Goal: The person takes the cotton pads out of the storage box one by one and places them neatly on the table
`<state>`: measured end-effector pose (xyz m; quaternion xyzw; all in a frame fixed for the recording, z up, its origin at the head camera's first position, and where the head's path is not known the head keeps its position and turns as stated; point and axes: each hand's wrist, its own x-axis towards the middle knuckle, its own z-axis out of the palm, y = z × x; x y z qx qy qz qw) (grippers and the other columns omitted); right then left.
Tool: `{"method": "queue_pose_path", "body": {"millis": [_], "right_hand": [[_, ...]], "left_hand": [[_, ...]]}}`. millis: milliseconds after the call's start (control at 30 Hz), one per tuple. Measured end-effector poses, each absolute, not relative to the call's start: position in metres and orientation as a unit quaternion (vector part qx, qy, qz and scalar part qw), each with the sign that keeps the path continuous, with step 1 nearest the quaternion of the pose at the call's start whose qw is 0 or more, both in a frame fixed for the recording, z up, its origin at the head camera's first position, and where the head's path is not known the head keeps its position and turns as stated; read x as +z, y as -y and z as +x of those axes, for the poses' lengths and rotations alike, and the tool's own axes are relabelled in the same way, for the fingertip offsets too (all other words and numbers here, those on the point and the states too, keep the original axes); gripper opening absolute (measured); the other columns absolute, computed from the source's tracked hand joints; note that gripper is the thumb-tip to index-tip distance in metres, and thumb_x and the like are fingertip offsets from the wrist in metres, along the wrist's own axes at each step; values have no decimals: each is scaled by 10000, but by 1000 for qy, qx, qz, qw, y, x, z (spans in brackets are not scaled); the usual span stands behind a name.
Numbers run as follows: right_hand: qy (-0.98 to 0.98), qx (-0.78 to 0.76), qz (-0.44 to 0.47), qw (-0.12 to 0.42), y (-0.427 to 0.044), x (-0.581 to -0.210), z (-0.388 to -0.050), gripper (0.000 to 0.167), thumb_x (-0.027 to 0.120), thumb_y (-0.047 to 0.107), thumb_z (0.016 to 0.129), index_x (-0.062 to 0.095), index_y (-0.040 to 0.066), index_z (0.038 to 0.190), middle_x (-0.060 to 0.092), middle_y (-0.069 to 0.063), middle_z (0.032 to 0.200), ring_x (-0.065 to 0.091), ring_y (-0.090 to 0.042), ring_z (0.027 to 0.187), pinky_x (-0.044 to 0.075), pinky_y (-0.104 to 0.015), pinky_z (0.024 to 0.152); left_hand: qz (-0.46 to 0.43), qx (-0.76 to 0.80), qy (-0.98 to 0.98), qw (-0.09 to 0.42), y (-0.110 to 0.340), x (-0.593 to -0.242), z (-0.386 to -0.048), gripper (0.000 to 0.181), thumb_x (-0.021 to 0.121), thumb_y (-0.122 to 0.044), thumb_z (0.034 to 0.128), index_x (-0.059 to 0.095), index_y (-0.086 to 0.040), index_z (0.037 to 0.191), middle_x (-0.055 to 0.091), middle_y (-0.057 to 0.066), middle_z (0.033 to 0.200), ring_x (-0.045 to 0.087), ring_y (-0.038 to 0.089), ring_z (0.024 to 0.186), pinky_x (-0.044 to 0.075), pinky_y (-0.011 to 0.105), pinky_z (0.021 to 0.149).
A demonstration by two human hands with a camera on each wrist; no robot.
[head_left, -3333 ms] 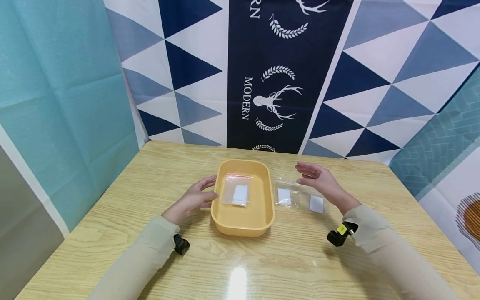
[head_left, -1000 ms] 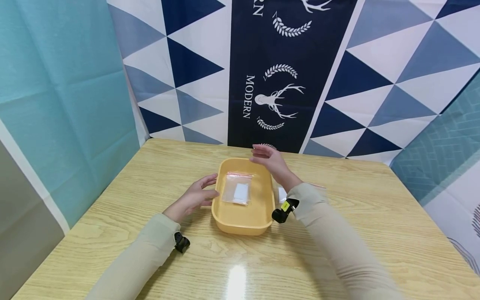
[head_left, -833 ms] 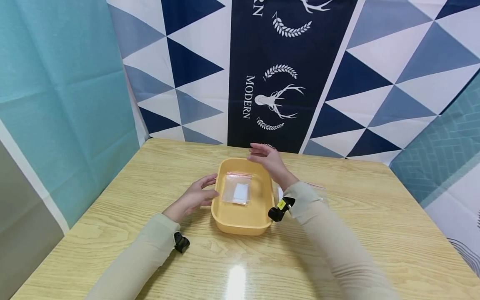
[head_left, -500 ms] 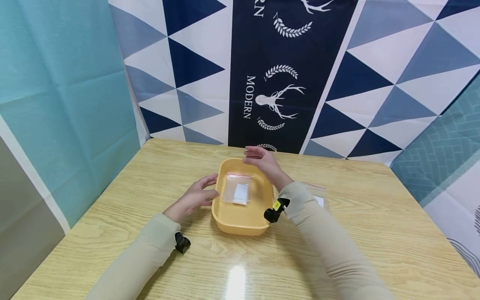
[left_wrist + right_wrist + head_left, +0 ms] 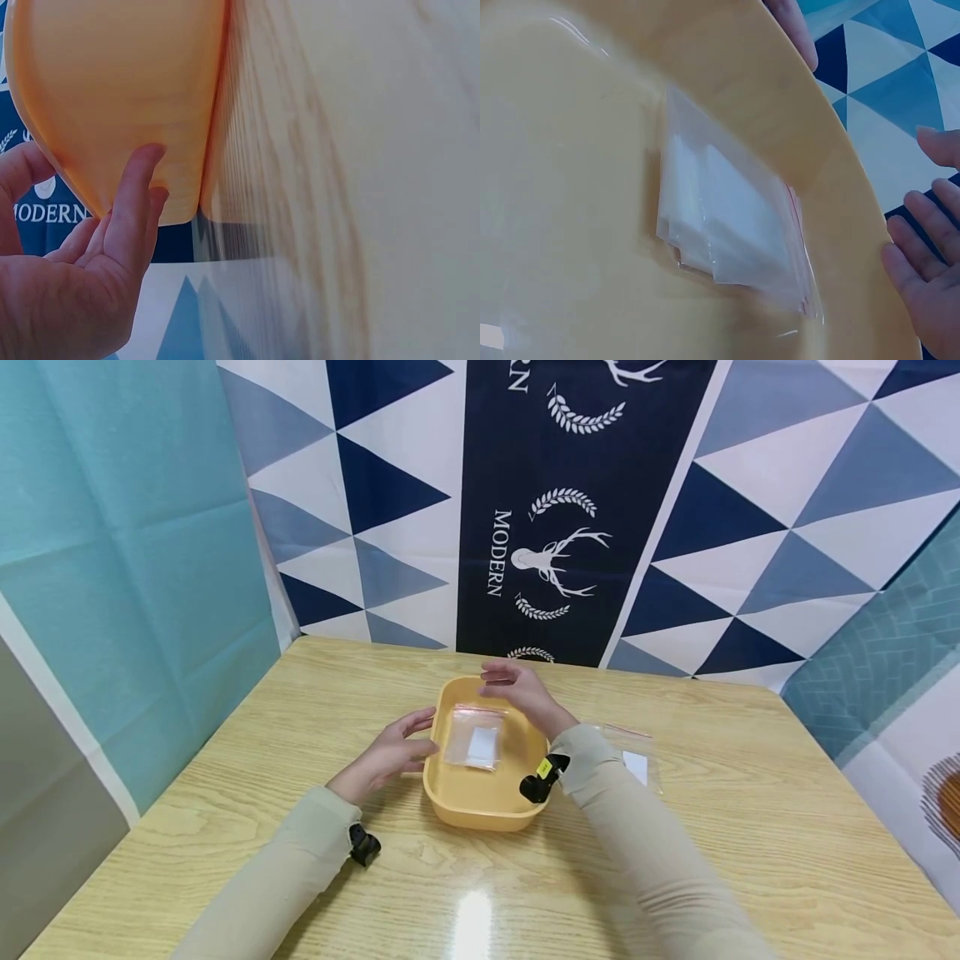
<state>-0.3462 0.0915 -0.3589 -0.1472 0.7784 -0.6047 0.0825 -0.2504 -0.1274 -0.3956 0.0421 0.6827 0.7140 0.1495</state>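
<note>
Nearest, two pale sleeves [image 5: 277, 877] crossed the table [image 5: 420, 868], a small black camera at each wrist. Beyond them sat the yellow tub [image 5: 480, 820], holding overlapping clear bags [image 5: 480, 739] with red seal lines and white inserts; they lay flat on its floor, toward its left side. Outside, just right of the tub, another bag [image 5: 636, 767] with a white insert lay on the table, partly hidden by the right sleeve. The left hand [image 5: 386, 753] was at the tub's left wall, fingers spread and relaxed against the outside, the bags just across the rim. The right hand [image 5: 521, 691] was at the tub's far right corner, loosely spread, grasping nothing, the bags nearer and left of it; rim contact was unclear. Behind hung a patterned cloth [image 5: 405, 510].
</note>
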Motion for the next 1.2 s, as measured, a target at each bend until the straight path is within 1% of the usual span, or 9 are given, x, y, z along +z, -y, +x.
{"method": "queue_pose_path", "body": {"millis": [200, 367, 500, 700, 900, 1100, 1200], "right_hand": [[-797, -571, -156, 119, -92, -361, -349, 506, 696, 36, 811, 513, -30, 1277, 520, -237, 1265, 514, -293, 1127, 411, -373, 991], [-806, -552, -166, 134, -93, -368, -351, 525, 706, 41, 796, 511, -45, 1277, 528, -238, 1251, 507, -295, 1127, 418, -363, 983], [-814, -535, -178, 140, -93, -371, -351, 531, 717, 61, 791, 521, -34, 1275, 535, -229, 1243, 508, -305, 1121, 424, -366, 976], [-826, -501, -196, 166, -93, -372, -349, 565, 743, 100, 779, 524, 7, 1291, 558, -173, 1239, 521, -271, 1118, 404, -361, 999], [-832, -470, -230, 182, -93, -372, -346, 583, 745, 87, 768, 508, -34, 1287, 568, -198, 1218, 536, -285, 1115, 422, -354, 985], [-844, -426, -248, 212, -94, -371, -345, 604, 740, 119, 772, 494, -9, 1308, 555, -171, 1238, 496, -286, 1154, 368, -391, 1027], [-840, -415, -257, 238, -93, -373, -345, 635, 752, 110, 757, 477, -15, 1315, 535, -164, 1263, 473, -283, 1184, 344, -382, 1046]], "left_hand": [[39, 714, -683, 150, 127, -394, -252, 656, 545, 35, 877, 274, -83, 1462, 295, 179, 1449, 468, 392, 1177, 504, 451, 867], [35, 713, -684, 148, 126, -395, -252, 651, 550, 36, 872, 290, -84, 1456, 305, 182, 1444, 468, 387, 1178, 504, 455, 864], [34, 716, -681, 148, 126, -395, -253, 651, 551, 38, 871, 292, -86, 1456, 307, 180, 1442, 477, 392, 1168, 509, 450, 857], [33, 718, -679, 148, 126, -395, -253, 654, 554, 37, 866, 295, -84, 1454, 315, 181, 1437, 482, 395, 1161, 509, 452, 857], [33, 720, -678, 149, 126, -396, -253, 656, 556, 38, 865, 294, -86, 1455, 311, 176, 1440, 484, 390, 1161, 508, 450, 860], [34, 720, -677, 148, 126, -396, -253, 661, 564, 34, 859, 300, -88, 1453, 311, 174, 1440, 484, 382, 1162, 506, 454, 861], [35, 719, -678, 147, 126, -395, -252, 662, 563, 33, 859, 297, -84, 1453, 310, 178, 1441, 487, 382, 1159, 507, 455, 859]]}}
